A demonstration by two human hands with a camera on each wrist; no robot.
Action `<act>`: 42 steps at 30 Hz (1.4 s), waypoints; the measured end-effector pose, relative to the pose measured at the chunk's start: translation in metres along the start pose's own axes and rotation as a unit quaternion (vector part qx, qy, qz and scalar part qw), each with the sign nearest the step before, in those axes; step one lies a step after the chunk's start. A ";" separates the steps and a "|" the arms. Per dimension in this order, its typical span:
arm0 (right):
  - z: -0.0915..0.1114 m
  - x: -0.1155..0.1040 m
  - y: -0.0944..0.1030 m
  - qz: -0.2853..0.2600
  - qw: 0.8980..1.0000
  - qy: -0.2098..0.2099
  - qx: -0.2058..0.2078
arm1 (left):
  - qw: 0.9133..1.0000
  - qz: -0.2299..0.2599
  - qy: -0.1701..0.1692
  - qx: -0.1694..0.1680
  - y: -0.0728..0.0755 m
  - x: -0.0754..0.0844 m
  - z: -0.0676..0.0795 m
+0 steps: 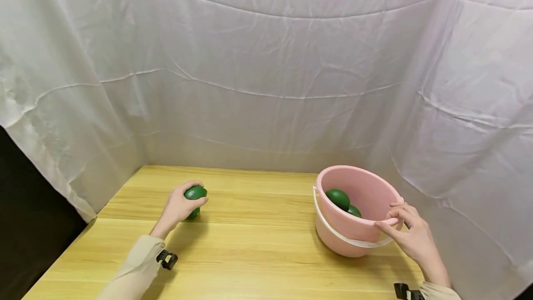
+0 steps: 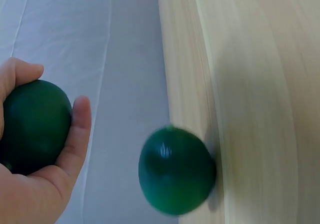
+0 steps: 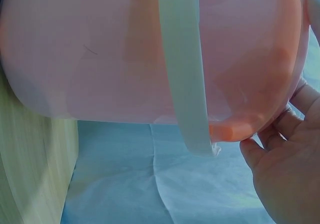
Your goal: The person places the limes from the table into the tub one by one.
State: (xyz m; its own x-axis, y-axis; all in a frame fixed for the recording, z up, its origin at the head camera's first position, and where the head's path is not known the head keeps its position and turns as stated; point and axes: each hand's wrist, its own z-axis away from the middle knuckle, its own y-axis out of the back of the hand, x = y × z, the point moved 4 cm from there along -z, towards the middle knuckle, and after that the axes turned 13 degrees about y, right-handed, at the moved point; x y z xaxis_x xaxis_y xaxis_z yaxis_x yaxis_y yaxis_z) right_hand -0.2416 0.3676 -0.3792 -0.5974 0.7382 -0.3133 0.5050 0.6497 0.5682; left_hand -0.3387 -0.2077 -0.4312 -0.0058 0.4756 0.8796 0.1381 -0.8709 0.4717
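My left hand [image 1: 180, 205] grips a smooth, dark green fruit [image 2: 39, 126], thumb on one side and fingers on the other. Under it in the head view, a second green fruit [image 1: 194, 214] is partly covered by the hand; the left wrist view shows this glossy lower fruit [image 2: 176, 171] against the wooden table. On the right, a pink bucket [image 1: 361, 186] has two green fruits [image 1: 338, 199] visible inside. My right hand [image 1: 414, 235] pinches the bucket's near right rim, with the thumb outside.
A white handle [image 1: 333, 230] hangs down around the bucket's front. The wooden table [image 1: 250, 244] stretches between the hands. Pale cloth curtains [image 1: 266, 82] enclose the back and sides, and a dark area [image 1: 29, 216] lies past the left edge.
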 end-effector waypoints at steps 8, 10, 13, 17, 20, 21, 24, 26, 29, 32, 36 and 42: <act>-0.003 -0.002 0.000 -0.002 1.000 0.004 0.001 | 0.999 0.043 -0.010 -0.001 -0.021 0.018 -0.008; -0.002 -0.002 0.000 -0.001 1.000 0.004 0.002 | 0.999 0.054 -0.008 -0.005 -0.027 0.024 -0.009; -0.002 -0.002 0.000 -0.002 1.000 0.004 0.002 | 0.998 0.064 -0.011 -0.011 -0.034 0.031 -0.010; -0.002 -0.001 0.001 -0.005 1.000 0.006 0.004 | 0.996 0.090 -0.023 -0.015 -0.044 0.039 -0.011; -0.001 -0.001 0.000 -0.007 1.000 0.007 0.005 | 0.993 0.113 -0.031 -0.018 -0.052 0.044 -0.011; -0.001 0.000 0.000 -0.008 1.000 0.007 0.005 | 0.992 0.118 -0.035 -0.019 -0.055 0.045 -0.012; -0.001 0.000 0.000 -0.008 1.000 0.007 0.005 | 0.992 0.119 -0.044 -0.023 -0.065 0.050 -0.012; -0.001 0.001 0.000 -0.007 1.000 0.006 0.005 | 0.992 0.115 -0.054 -0.025 -0.072 0.055 -0.012; -0.001 0.001 0.001 -0.006 1.000 0.007 0.005 | 0.992 0.105 -0.070 -0.024 -0.082 0.066 -0.012; -0.001 0.000 0.001 -0.004 1.000 0.009 0.006 | 0.991 0.097 -0.082 -0.029 -0.093 0.076 -0.011; -0.002 -0.001 0.001 -0.004 1.000 0.011 0.005 | 0.989 0.109 -0.089 -0.045 -0.108 0.089 -0.009; -0.001 -0.001 0.001 -0.003 1.000 0.012 0.004 | 0.978 0.161 -0.091 -0.098 -0.132 0.107 -0.005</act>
State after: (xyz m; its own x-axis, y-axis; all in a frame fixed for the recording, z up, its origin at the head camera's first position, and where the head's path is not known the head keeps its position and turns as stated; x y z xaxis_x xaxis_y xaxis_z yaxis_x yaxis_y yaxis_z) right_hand -0.2416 0.3673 -0.3779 -0.6149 0.7297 -0.2990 0.5064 0.6560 0.5597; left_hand -0.3625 -0.0427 -0.3992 0.1848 0.1723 0.9675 -0.0888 -0.9775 0.1911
